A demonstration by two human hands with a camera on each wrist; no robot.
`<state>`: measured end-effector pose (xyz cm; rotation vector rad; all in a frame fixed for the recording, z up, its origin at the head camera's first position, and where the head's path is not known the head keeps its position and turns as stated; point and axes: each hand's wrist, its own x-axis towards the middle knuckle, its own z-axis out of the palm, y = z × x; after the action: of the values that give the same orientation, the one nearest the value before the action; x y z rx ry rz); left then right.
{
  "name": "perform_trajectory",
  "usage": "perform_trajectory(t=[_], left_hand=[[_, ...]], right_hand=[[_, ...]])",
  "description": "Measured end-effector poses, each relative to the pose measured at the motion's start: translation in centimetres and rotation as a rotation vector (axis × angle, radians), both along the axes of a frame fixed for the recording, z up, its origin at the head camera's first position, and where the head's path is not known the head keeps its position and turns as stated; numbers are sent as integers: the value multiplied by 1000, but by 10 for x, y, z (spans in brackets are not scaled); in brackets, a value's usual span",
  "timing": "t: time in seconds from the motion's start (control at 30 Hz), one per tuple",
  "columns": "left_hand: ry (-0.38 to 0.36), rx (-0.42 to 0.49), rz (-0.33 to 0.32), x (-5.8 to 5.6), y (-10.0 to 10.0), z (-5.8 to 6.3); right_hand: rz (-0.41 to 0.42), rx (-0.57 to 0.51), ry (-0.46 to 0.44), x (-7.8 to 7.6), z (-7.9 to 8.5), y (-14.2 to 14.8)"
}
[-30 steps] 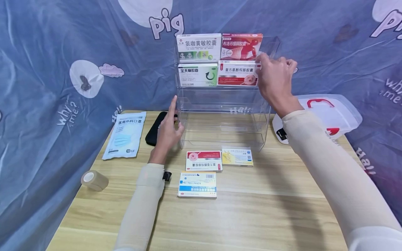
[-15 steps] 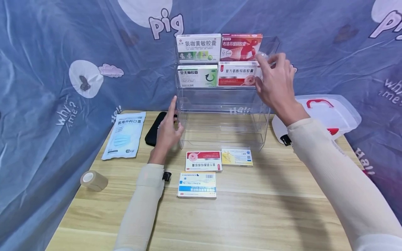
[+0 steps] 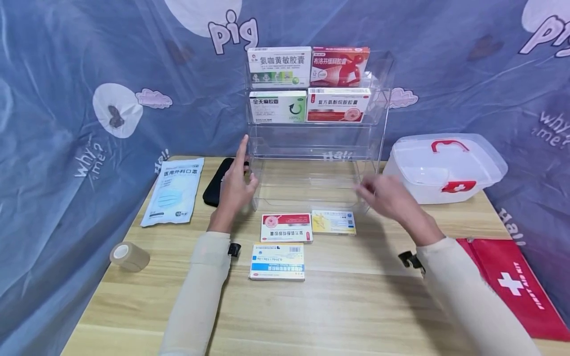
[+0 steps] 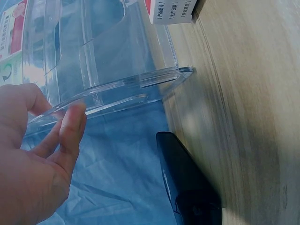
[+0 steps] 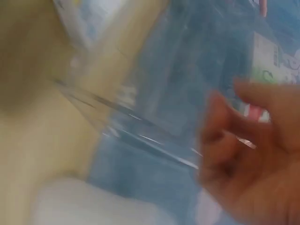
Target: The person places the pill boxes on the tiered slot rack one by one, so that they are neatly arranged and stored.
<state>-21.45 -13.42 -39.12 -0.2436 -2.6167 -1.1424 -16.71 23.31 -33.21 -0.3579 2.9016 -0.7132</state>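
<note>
On my head view, the clear rack (image 3: 311, 136) stands far centre, medicine boxes (image 3: 278, 108) on its upper tiers. Left wrist: the left hand (image 4: 40, 164) pinches its left edge. Right wrist: the right hand (image 5: 260, 150), blurred, hangs released near its right side.

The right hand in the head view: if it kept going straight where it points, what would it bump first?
The right hand would most likely meet the clear plastic tiered rack first, around its lower right part. The hand is blurred and depth is unclear.
</note>
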Motion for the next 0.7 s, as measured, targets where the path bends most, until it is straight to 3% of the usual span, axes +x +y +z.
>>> perform_trajectory(t=[0.13, 0.27, 0.47, 0.7], left_hand=[[1, -5, 0, 0, 1, 0], [0, -4, 2, 0, 1, 0], [-8, 8, 0, 0, 0, -2], [-7, 6, 3, 0, 0, -1]], right_hand=[[70, 88, -298, 15, -32, 8], [67, 88, -395, 23, -56, 9], [18, 50, -417, 28, -72, 14], [-58, -30, -403, 42, -71, 40]])
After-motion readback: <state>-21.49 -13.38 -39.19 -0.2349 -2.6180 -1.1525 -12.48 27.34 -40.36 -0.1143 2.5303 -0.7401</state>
